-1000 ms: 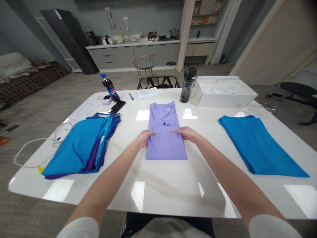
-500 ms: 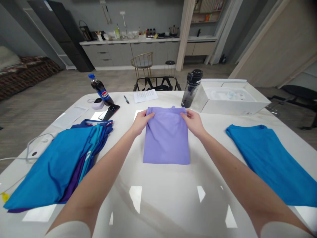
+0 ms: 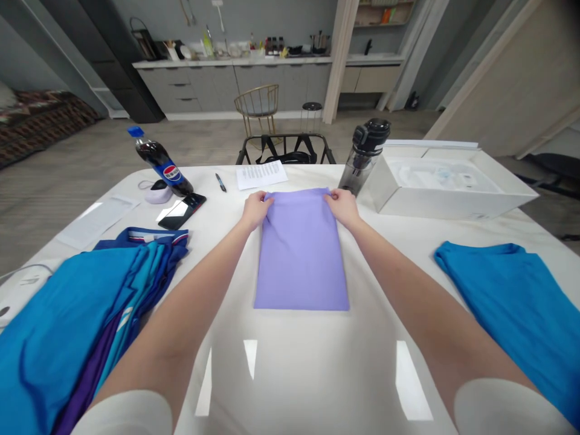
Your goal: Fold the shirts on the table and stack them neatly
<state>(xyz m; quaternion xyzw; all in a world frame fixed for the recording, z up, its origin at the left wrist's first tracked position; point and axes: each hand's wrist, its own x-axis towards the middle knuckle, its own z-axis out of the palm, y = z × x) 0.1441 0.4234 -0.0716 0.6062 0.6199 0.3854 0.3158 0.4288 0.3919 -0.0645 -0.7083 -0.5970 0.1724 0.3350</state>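
At the left end of the white table we see part of a white power strip, then a pile of folded clothes in blues and purple, with a pale sheet of paper beyond it. Next come a cola bottle with a blue cap, leaning in our view, a dark phone lying near its base, a pen and a printed page. In the middle we find the left hand, its fingers pinched closed on the far left corner of the purple garment, which is folded into a neat rectangle on the table before us. The right hand grips the far right corner the same way, thumb on top. Just behind it we see a dark-lidded drinking bottle, then an open white box and, nearer us, a folded blue garment.
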